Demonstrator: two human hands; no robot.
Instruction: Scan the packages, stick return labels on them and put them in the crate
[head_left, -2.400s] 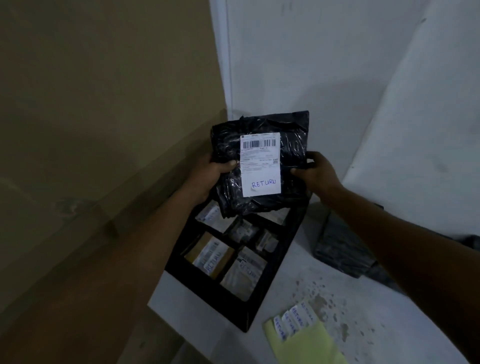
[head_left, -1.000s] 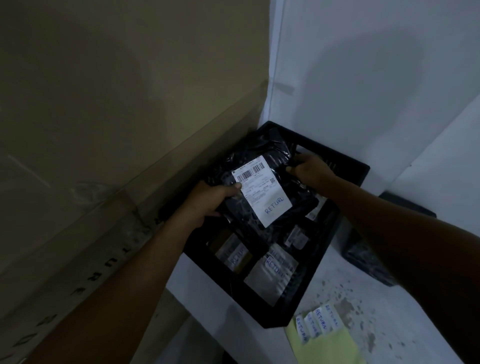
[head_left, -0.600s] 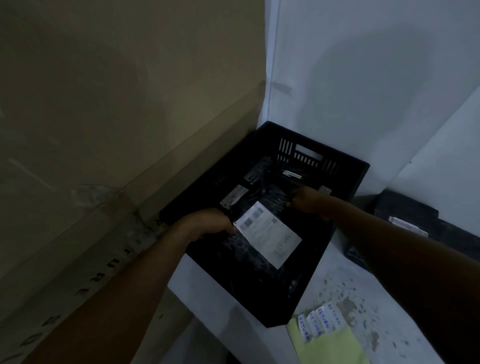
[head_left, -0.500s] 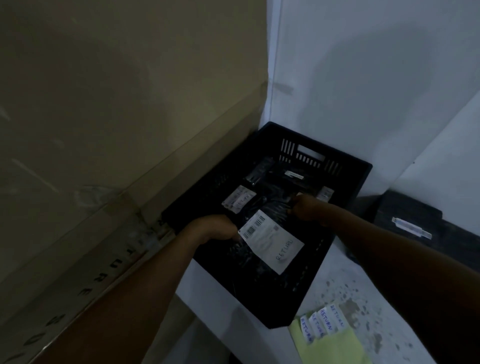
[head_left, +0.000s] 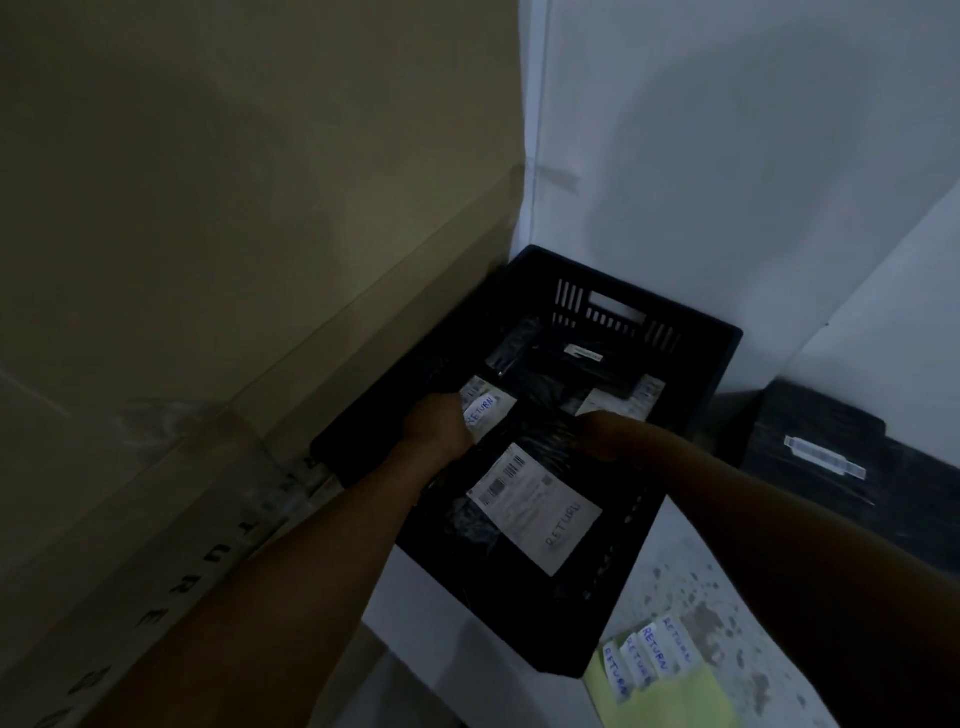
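A tall cardboard box (head_left: 218, 260) filled the left side, its brown face dim, with printed letters running along its lower flap. Hard against it, at the desk's (head_left: 467, 649) far left corner where the white wall met the cardboard, sat the black plastic crate (head_left: 691, 384), slotted at its far end around a handle opening. On the far right part of the desk, apart from the crate, lay another black package (head_left: 831, 467) with a narrow white strip on top.

Inside the crate, toward its near end, lay the black poly-bag package (head_left: 519, 462), flat on the ones beneath it, its white shipping label (head_left: 535, 506) face up with barcodes and the handwritten word RETURN. Further in, more labelled parcels (head_left: 587, 384) showed, one with a small RETURN sticker (head_left: 482, 410) just beyond the left hand.

The person's left hand (head_left: 436, 426) was down in the crate at the package's far left corner, fingers curled on the bag's edge. The right hand (head_left: 605, 431) reached in from the other side at the far right corner; in the gloom I could not tell whether it gripped the plastic or merely rested on it.

At the desk's near edge, just right of the crate's near corner, lay a pale yellow backing sheet (head_left: 670, 701) carrying several handwritten return labels (head_left: 647, 657) in a fanned row.
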